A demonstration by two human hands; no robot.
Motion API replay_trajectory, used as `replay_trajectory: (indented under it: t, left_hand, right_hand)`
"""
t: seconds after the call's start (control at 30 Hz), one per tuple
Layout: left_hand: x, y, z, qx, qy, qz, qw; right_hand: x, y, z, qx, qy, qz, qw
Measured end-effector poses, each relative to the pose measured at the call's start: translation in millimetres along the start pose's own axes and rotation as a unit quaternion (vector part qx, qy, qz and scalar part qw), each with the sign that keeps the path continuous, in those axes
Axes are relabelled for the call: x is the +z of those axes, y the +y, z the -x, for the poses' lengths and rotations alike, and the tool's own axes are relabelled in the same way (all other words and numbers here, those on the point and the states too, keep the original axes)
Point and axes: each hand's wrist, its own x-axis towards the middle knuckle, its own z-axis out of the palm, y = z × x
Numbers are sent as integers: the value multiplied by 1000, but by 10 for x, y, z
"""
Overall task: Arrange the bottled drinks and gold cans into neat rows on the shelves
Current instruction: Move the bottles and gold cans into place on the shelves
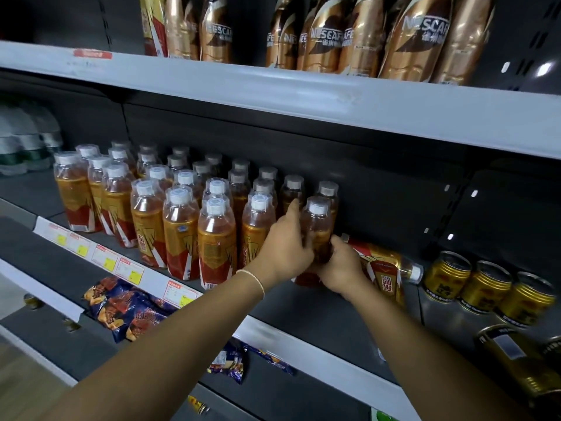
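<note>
Several amber bottled drinks with white caps stand in rows on the middle shelf. At the right end of the rows, one upright bottle is gripped from both sides: my left hand wraps its left side, my right hand holds its lower right. Just behind my right hand, another bottle lies on its side, cap pointing right. Three gold cans stand in a row further right on the same shelf.
Gold coffee bottles fill the top shelf. Blue snack packs lie on the lower shelf. Price tags line the shelf edge. A large gold can sits at the lower right. Pale bottles stand far left.
</note>
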Motion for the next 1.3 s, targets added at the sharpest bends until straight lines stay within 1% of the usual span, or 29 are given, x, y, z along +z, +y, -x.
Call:
replay_trajectory:
  t: [0.13, 0.23, 0.33, 0.4, 0.53, 0.57, 0.6, 0.7, 0.8, 0.9, 1.0, 1.07, 1.13, 1.17, 1.3]
  left_hand:
    - [-2, -36, 56, 4, -9, 3, 1000]
    - [-34, -17, 85, 23, 0, 3, 1000]
    - [-66, -10, 97, 42, 20, 2, 999]
    - [-71, -30, 92, 45, 29, -2, 999]
    - [-45, -40, 67, 60, 42, -10, 997]
    - [-29, -28, 63, 66, 41, -9, 997]
    - [-8, -13, 61, 75, 39, -7, 996]
    - [90, 43, 63, 100, 22, -5, 995]
    - [262, 129, 113, 139, -27, -23, 990]
    - [507, 234, 244, 229, -117, -56, 965]
    - [754, 289, 333, 318, -219, -124, 914]
    - [868, 295, 334, 357, -265, -196, 874]
    - [937, 294, 328, 388, -282, -248, 841]
    - [963, 291, 336, 398, -282, -266, 831]
    - [1011, 290, 372, 414, -253, -299, 822]
  right_hand:
    - [80, 6, -91, -7, -2, -47, 999]
    - [162, -1, -149, -37, 32, -12, 999]
    - [209, -38, -218, -33, 49, 29, 998]
    - [193, -83, -250, -23, 28, 35, 999]
    - [26, -114, -277, -17, -56, 44, 997]
    - [-36, -89, -284, -21, -67, 48, 996]
    - [-110, -58, -286, -28, -65, 53, 996]
    - [-391, 70, -246, -35, -19, 47, 998]
    - [-698, 254, -173, -33, 42, 44, 998]
    - [-947, 484, -61, -12, 69, 64, 996]
    - [-1107, 688, 77, -1, 75, 90, 993]
    - [-1176, 770, 169, -7, 62, 110, 992]
    - [-1216, 822, 262, -9, 46, 116, 992]
    - [-1226, 842, 305, -8, 40, 118, 992]
    - [-1218, 881, 467, 2, 7, 127, 992]
